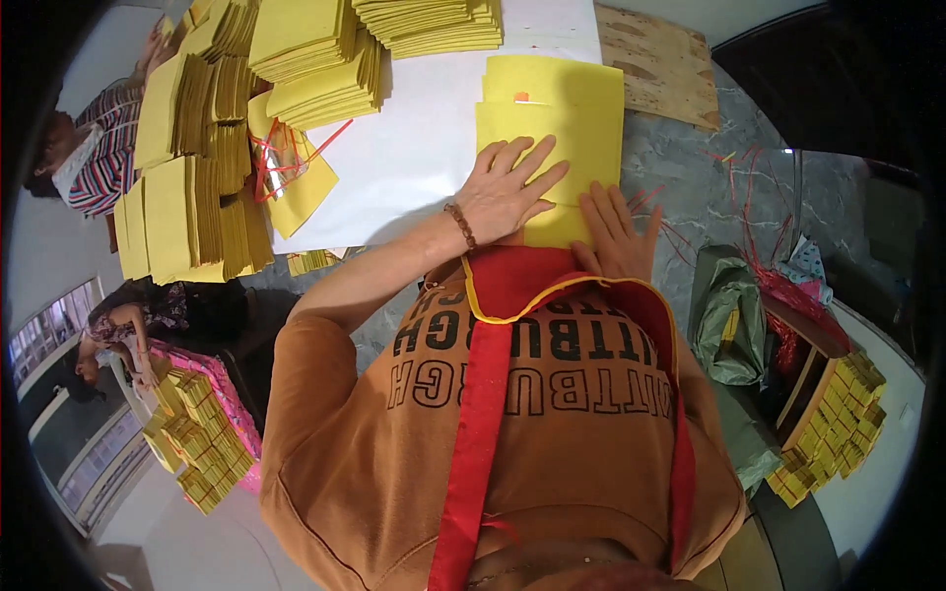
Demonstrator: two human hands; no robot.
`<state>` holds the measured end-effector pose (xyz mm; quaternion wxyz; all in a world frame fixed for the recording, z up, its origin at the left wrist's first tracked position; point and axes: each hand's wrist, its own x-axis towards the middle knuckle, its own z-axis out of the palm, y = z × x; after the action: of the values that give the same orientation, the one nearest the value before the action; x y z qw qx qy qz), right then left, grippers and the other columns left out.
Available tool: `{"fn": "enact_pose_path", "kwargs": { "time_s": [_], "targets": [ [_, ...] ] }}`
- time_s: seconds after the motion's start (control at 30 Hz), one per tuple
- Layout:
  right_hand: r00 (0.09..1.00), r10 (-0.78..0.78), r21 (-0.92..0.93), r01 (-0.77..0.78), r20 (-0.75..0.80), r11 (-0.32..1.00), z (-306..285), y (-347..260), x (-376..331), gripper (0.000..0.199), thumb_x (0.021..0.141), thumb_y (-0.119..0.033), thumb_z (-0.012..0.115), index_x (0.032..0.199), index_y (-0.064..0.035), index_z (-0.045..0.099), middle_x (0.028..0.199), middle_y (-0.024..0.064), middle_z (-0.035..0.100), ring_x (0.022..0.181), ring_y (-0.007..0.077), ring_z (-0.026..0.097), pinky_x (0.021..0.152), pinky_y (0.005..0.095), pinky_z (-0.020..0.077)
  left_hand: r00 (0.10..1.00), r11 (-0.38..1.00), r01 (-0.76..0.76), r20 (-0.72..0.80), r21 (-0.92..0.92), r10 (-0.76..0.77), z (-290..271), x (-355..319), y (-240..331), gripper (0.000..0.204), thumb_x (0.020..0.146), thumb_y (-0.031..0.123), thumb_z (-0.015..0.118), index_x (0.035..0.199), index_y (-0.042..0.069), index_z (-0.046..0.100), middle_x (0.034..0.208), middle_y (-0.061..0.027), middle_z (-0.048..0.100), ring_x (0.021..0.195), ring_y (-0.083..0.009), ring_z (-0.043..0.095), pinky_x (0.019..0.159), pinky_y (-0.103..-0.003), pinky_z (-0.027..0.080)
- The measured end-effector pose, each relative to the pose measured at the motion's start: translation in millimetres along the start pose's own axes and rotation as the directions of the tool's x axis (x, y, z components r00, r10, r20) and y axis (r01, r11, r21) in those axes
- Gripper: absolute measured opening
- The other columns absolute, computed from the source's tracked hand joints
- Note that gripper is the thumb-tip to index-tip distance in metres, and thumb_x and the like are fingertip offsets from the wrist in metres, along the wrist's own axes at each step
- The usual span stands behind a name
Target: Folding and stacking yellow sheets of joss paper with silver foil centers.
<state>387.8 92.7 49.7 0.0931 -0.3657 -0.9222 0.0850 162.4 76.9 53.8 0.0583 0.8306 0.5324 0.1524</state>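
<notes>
Yellow paper sheets (pixel 552 123) lie one over another at the near right edge of the white-topped table (pixel 414 138), with a small orange mark showing near their upper part. My left hand (pixel 507 187) rests flat on the sheets, fingers spread, a beaded bracelet at its wrist. At their lower right edge lies my right hand (pixel 619 231), its fingers stretched out and its thumb near the red apron (pixel 527 271). Neither hand grips anything. The lower end of the sheets is partly hidden by my hands and the apron.
Stacks of yellow paper (pixel 305 49) stand along the table's far and left sides. Red ties (pixel 266 177) lie beside a loose sheet. A wooden board (pixel 658 64) sits beyond the right edge. Bundled yellow packs (pixel 838 424) are at lower right. Two other people are at left.
</notes>
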Motion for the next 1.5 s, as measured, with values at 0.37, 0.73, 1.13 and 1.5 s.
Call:
{"fn": "enact_pose_path", "kwargs": {
  "time_s": [0.37, 0.73, 1.13, 1.5],
  "targets": [
    [0.992, 0.121, 0.409, -0.125, 0.035, 0.904, -13, 19, 14, 0.046, 0.087, -0.028, 0.047, 0.128, -0.0079, 0.044, 0.136, 0.0074, 0.039, 0.129, 0.0284, 0.031, 0.102, 0.0559, 0.0123, 0.993, 0.948, -0.051, -0.086, 0.314, 0.082, -6, 16, 3, 0.045, 0.071, 0.009, 0.052, 0.115, -0.002, 0.05, 0.108, -0.0164, 0.057, 0.078, -0.0225, 0.054, 0.066, -0.03, 0.046],
    [0.971, 0.228, 0.811, -0.075, -0.074, 0.58, -15, 18, 29, 0.042, 0.089, -0.016, 0.042, 0.127, 0.0016, 0.042, 0.131, 0.0178, 0.044, 0.121, 0.03, 0.041, 0.102, 0.0382, 0.0284, 0.846, 0.934, 0.353, -0.443, 0.049, -0.296, -7, -100, -91, 0.051, 0.066, -0.006, 0.053, 0.116, 0.001, 0.054, 0.111, -0.0157, 0.058, 0.1, -0.032, 0.055, 0.086, -0.037, 0.046],
    [0.985, 0.003, 0.468, 0.079, -0.173, 0.88, -4, 24, 40, 0.029, 0.079, -0.013, 0.06, 0.108, -0.0091, 0.06, 0.113, 0.0081, 0.058, 0.115, 0.03, 0.047, 0.093, 0.0396, 0.0354, 0.932, 0.898, 0.362, -0.061, 0.249, -0.359, 36, -128, -102, 0.05, 0.087, 0.038, 0.048, 0.129, 0.012, 0.042, 0.136, -0.0121, 0.035, 0.123, -0.0303, 0.033, 0.101, -0.044, 0.025],
    [0.987, -0.058, 0.383, 0.111, -0.147, 0.917, 10, 25, 47, 0.026, 0.075, -0.02, 0.065, 0.099, -0.0114, 0.063, 0.116, 0.0048, 0.054, 0.116, 0.0275, 0.045, 0.095, 0.0399, 0.034, 0.972, 0.985, 0.134, -0.18, -0.104, -0.152, -20, -68, -54, 0.027, 0.082, 0.019, 0.056, 0.105, 0.007, 0.06, 0.106, -0.012, 0.057, 0.095, -0.0279, 0.052, 0.082, -0.039, 0.039]
  ]
}}
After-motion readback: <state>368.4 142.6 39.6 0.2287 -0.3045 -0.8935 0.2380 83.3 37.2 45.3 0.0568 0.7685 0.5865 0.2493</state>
